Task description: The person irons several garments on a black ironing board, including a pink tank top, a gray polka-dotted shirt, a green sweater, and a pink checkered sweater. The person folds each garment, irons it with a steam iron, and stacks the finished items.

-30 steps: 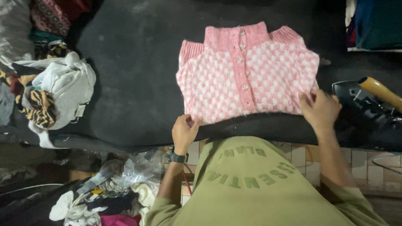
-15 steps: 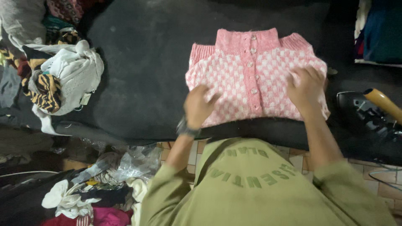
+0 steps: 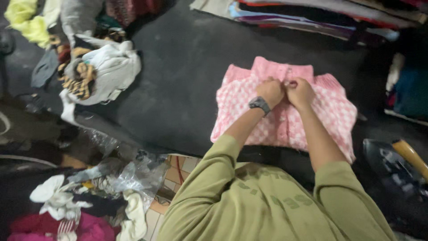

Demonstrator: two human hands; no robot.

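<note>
Both hands now up at the pink cardigan's [image 3: 285, 111] collar, fingers [image 3: 278, 87] apparently pinching its placket.

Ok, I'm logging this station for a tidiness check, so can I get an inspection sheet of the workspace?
Surface: dark cloth-covered table, mostly bare at its middle.
Job's things: pink-and-white checked knitted cardigan lying flat.
Clutter: heap of white and patterned clothes at left; stacked folded fabrics along the far edge; dark iron with wooden handle at right.
Hands: left hand and right hand both pinch the cardigan's button strip near the collar.
Cables: nothing seen.
Surroundings: tiled floor; plastic bags and clothes below.
</note>
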